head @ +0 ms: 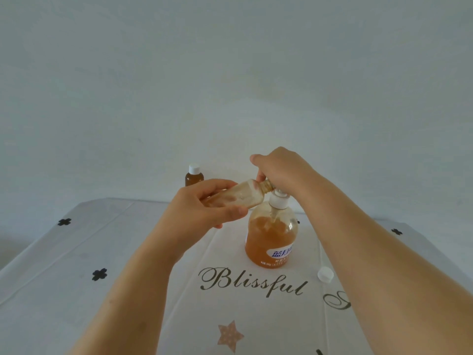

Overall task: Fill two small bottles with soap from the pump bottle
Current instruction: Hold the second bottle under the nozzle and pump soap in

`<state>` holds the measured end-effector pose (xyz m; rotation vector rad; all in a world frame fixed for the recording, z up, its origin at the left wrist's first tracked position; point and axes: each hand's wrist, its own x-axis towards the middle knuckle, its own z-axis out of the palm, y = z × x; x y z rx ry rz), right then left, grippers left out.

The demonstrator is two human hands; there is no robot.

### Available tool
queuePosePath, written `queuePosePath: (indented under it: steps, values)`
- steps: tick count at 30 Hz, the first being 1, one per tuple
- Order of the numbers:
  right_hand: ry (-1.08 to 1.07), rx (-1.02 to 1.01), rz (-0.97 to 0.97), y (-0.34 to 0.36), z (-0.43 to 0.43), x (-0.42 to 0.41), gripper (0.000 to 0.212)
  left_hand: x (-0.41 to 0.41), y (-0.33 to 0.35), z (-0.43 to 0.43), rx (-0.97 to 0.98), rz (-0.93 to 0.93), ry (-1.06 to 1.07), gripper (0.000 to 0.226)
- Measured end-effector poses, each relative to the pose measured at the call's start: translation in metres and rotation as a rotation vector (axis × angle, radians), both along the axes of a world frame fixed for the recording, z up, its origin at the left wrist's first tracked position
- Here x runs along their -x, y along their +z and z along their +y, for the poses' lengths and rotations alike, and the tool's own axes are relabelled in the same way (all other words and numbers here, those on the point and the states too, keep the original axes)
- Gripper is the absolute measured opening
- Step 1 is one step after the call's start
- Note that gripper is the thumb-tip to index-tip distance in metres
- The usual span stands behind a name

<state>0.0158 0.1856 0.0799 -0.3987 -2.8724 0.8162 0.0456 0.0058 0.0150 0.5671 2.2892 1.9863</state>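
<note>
I see the left hand gripping a small clear plastic bottle. It is tipped sideways, with its open mouth at the spout of the big round pump bottle of orange soap. The right hand curls over the pump top. A small brown bottle with a white cap stands behind. A loose white cap lies on the white cloth.

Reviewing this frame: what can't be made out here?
All in the head view:
1. Top of the pump bottle: covered by the right hand, so any soap flow is unseen.
2. Held small bottle: base wrapped by the left hand; the smeared wall makes the fill level unclear.
3. Capped small bottle: lower part is behind the left hand.
4. Pump bottle label: fine print too small to read.
</note>
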Motion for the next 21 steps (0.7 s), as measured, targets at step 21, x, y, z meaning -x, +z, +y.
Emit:
queuePosePath:
  steps: [21]
  values:
    - [-0.001, 0.029, 0.012, 0.003, 0.002, -0.002, 0.041, -0.004, 0.004, 0.001, -0.015, 0.010, 0.026, 0.049]
